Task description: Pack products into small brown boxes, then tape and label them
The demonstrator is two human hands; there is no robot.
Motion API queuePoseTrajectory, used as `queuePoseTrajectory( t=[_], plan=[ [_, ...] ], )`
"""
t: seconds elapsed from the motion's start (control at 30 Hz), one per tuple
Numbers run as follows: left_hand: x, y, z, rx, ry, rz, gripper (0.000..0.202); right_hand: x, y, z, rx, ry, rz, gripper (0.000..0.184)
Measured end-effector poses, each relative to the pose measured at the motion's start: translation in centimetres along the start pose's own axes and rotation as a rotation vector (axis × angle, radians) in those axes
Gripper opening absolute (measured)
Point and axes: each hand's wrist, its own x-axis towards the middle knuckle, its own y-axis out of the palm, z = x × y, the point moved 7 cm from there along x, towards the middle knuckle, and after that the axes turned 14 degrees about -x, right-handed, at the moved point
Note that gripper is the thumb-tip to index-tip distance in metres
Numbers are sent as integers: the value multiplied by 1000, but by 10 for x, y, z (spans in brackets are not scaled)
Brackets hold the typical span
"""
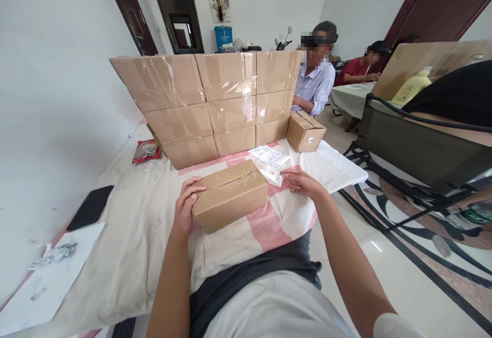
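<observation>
The taped carton [232, 192] sits on the cloth-covered counter [134, 246], in front of the stacked boxes [230, 105]. The left hand [185, 202] rests against its left end, fingers bent over the top edge — whether they grip, I cannot tell. The right hand [303, 181], fingers loosely spread, reaches the small white item [272, 177] beside the carton — any pinch is unclear.
</observation>
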Motion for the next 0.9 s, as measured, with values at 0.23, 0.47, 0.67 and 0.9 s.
queuePoseTrajectory(
  t=[0.23,0.47,0.67,0.9],
  plan=[
    [0,1,-1,0,-4,-6,27,1,-9,13,-177,11,-193,27],
    [0,2,-2,25,-19,-15,28,2,-11,12,-320,82,-225,39],
    [-1,1,-1,14,-29,-17,30,10,-3,9,-261,83,-164,30],
    [-1,1,-2,20,-17,-10,29,20,4,-1,-66,128,-140,29]
  ],
)
